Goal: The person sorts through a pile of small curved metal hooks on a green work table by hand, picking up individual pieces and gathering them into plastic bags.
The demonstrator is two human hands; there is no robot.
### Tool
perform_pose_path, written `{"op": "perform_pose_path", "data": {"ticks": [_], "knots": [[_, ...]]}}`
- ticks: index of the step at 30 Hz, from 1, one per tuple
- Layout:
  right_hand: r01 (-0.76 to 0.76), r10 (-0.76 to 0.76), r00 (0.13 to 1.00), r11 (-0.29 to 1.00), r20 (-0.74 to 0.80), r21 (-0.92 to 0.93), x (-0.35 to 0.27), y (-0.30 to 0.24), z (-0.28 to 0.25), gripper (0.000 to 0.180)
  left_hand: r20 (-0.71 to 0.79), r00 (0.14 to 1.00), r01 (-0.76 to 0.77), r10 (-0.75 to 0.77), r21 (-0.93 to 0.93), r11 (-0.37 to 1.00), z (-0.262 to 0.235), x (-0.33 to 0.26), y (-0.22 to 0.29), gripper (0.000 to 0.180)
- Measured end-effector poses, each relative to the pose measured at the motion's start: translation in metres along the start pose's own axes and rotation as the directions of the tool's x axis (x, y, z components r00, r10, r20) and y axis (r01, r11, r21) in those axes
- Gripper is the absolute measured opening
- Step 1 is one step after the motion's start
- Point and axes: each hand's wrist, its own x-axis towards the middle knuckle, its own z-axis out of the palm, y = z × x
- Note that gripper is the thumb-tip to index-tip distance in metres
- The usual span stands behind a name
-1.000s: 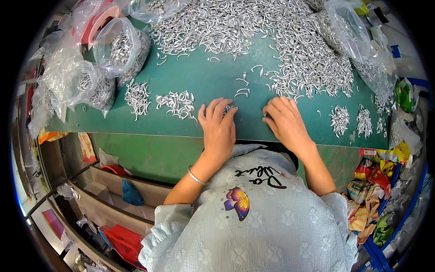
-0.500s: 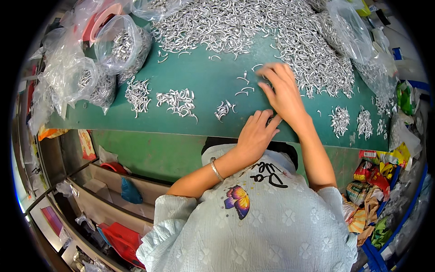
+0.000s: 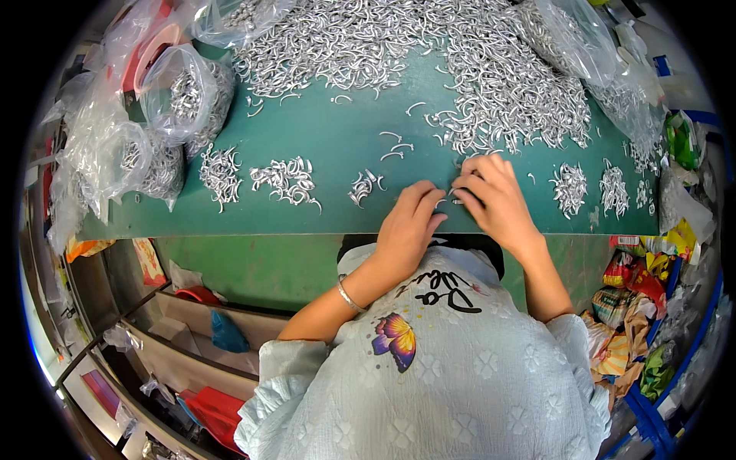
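Note:
Close together at the table's near edge, my two hands work over small curved silver metal pieces. My left hand (image 3: 409,228) has its fingers bent and drawn in, a curved metal piece (image 3: 441,203) showing at its thumb and fingertips. Opposite it, my right hand (image 3: 498,201) is curled with its fingertips at another silver piece (image 3: 458,201); the fingers partly cover what they hold. Left of my left hand lies a small group of curved pieces (image 3: 366,187). A few loose pieces (image 3: 395,146) lie farther up the green table.
A big heap of silver pieces (image 3: 506,84) covers the far side of the green table (image 3: 322,130). Sorted piles (image 3: 284,182) lie left, others (image 3: 570,188) right. Open plastic bags of pieces (image 3: 188,100) stand at the left; another bag (image 3: 567,38) lies at the far right.
My right hand has come back from the heap's edge toward me and now meets my left hand. My left hand has shifted slightly left. The view has tilted a little.

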Motion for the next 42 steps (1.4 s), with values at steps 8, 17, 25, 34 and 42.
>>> {"op": "perform_pose_path", "data": {"ticks": [8,17,25,34,42], "knots": [[-0.021,0.021,1.000,0.999,-0.013,0.047,-0.027,0.002,0.003,0.021,0.056,0.998,-0.001,-0.004,0.079,0.997,0.005,0.011,0.002,0.046],[-0.049,0.030,0.982,0.994,-0.189,-0.096,-0.001,0.029,-0.001,0.030,0.121,0.986,-0.124,0.114,0.079,0.989,0.024,0.011,0.003,0.030],[-0.021,0.003,0.957,0.998,-0.289,-0.060,0.003,0.012,0.002,0.024,0.115,0.989,-0.094,0.088,0.046,0.995,0.012,0.006,0.002,0.029],[-0.075,0.053,0.982,0.990,-0.182,-0.117,0.016,-0.020,0.039,0.014,0.036,0.997,-0.063,0.062,0.035,0.997,0.003,-0.008,0.001,0.028],[-0.085,0.031,0.991,0.897,0.129,0.433,0.056,-0.018,0.039,0.014,-0.034,0.988,-0.149,0.151,0.043,0.988,0.004,-0.013,-0.007,0.032]]}}
